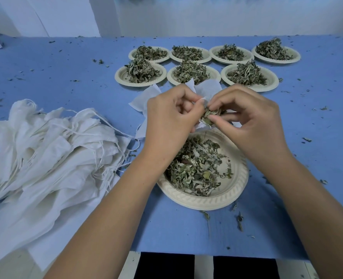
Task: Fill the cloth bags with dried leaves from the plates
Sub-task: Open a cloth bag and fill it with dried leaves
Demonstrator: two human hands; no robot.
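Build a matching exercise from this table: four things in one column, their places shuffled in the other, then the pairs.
1. pile of cloth bags
2. near plate
3. seven heaped plates
4. pinch of leaves

A. far side of the table, two rows
B. pinched by the right hand at the bag the left hand holds
C. left on the table
D. below both hands

Pairs: 1-C, 2-D, 3-A, 4-B
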